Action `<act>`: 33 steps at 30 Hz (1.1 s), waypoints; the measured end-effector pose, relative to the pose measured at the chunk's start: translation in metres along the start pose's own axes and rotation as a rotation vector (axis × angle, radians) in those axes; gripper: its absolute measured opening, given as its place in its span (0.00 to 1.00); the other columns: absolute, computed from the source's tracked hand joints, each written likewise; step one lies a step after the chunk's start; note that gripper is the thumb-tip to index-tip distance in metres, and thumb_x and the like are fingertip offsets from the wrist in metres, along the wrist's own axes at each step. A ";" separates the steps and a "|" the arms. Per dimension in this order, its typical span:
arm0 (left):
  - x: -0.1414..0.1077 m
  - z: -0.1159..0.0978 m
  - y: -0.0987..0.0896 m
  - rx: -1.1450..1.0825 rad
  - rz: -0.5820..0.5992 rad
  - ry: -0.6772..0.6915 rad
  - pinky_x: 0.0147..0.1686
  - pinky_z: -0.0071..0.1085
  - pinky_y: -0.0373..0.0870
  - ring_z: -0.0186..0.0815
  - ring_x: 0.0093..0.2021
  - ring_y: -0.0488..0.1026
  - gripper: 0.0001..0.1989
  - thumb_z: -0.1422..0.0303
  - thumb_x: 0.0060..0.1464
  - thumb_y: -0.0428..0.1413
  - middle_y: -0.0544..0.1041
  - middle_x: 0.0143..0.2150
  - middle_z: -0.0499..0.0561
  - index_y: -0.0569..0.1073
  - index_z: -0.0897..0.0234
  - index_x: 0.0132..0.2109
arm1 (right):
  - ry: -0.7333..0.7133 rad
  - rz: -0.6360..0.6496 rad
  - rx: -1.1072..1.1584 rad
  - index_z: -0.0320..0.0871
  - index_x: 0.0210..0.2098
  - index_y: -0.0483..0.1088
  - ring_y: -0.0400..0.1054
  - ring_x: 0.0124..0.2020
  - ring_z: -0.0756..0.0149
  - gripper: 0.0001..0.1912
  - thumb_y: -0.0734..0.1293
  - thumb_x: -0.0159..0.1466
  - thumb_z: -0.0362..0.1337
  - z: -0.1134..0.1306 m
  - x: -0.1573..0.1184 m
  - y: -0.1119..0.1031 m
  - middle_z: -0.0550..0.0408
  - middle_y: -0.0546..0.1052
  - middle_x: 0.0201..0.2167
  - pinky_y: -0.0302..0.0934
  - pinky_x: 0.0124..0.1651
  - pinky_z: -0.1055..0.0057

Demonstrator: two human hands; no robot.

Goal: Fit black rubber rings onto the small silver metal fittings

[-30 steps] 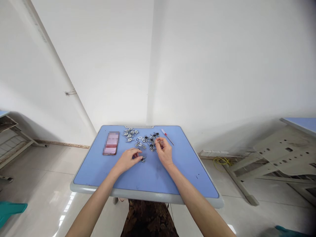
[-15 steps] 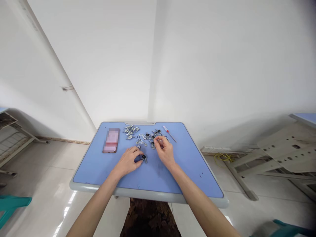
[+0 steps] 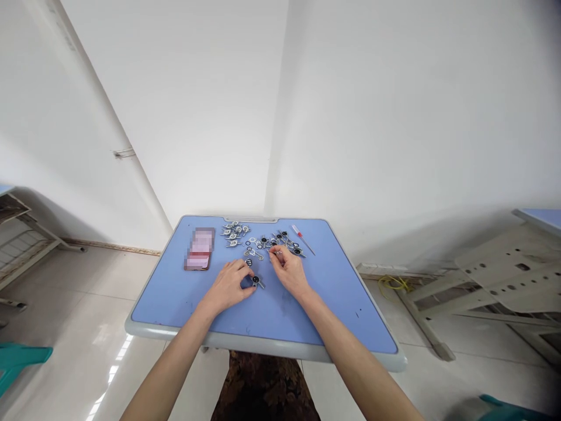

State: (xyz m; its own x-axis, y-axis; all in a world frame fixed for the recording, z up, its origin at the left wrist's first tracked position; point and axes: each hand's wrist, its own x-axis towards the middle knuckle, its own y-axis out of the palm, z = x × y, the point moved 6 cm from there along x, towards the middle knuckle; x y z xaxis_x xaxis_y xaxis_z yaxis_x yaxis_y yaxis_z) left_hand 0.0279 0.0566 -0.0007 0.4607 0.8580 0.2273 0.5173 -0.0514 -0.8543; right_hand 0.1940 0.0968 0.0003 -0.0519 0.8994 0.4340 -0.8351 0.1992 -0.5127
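Two hands working over small metal fittings on a blue desk

The person's left hand (image 3: 228, 284) is resting on the near-middle of the blue-topped desk (image 3: 193, 298), its thumb and forefinger closing around the left side of a black-centred metal fitting (image 3: 256, 280). That fitting is lying on the desktop between the two hands, its pale prong pointing right and toward the person. A dark ring (image 3: 249, 262) is sitting just beyond the left fingertips.

The right hand (image 3: 290, 272) is hovering at the near edge of a cluster of black-centred fittings (image 3: 283, 234), its thumb and forefinger bending toward each other; whether they are gripping a small piece cannot be told at this size. Loose silver pieces (image 3: 253, 253) are lying to the left of those fingertips.

Farther back, a heap of silver fittings (image 3: 234, 231) is standing apart from the black-centred cluster. A phone (image 3: 200, 248) with a blurred-out screen is lying on the left side of the desk, and a slim tool with a red band (image 3: 302, 238) is lying slantwise behind the right hand. Beyond the desk, a white wall (image 3: 350, 117) is rising, and a yellow cable (image 3: 394, 285) is lying on the floor to the right.
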 end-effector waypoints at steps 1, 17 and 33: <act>0.000 0.001 -0.001 -0.004 -0.004 -0.006 0.49 0.40 0.64 0.41 0.45 0.70 0.08 0.66 0.52 0.60 0.73 0.42 0.52 0.73 0.60 0.41 | 0.003 0.004 -0.011 0.45 0.35 0.68 0.53 0.18 0.70 0.08 0.59 0.63 0.40 -0.001 0.000 0.001 0.65 0.57 0.15 0.48 0.24 0.73; 0.030 0.032 -0.009 -0.096 -0.066 -0.210 0.43 0.33 0.69 0.37 0.41 0.72 0.11 0.74 0.53 0.56 0.73 0.42 0.52 0.74 0.62 0.45 | 0.047 -0.053 -0.039 0.44 0.33 0.69 0.52 0.17 0.70 0.08 0.60 0.61 0.38 -0.005 0.004 -0.010 0.65 0.57 0.15 0.47 0.22 0.73; 0.035 0.041 0.002 -0.240 -0.137 -0.225 0.39 0.29 0.68 0.33 0.35 0.71 0.07 0.77 0.52 0.54 0.73 0.35 0.49 0.75 0.64 0.38 | -0.013 0.141 -0.239 0.45 0.38 0.70 0.59 0.18 0.68 0.08 0.61 0.63 0.37 0.000 0.000 0.005 0.62 0.66 0.17 0.49 0.25 0.73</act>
State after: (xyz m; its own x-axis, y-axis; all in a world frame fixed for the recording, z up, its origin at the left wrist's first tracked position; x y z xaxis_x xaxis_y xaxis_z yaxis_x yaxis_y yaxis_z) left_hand 0.0154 0.1079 -0.0132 0.2183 0.9551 0.2005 0.7306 -0.0237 -0.6824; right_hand 0.1899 0.0978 -0.0021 -0.1669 0.9202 0.3542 -0.6665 0.1594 -0.7283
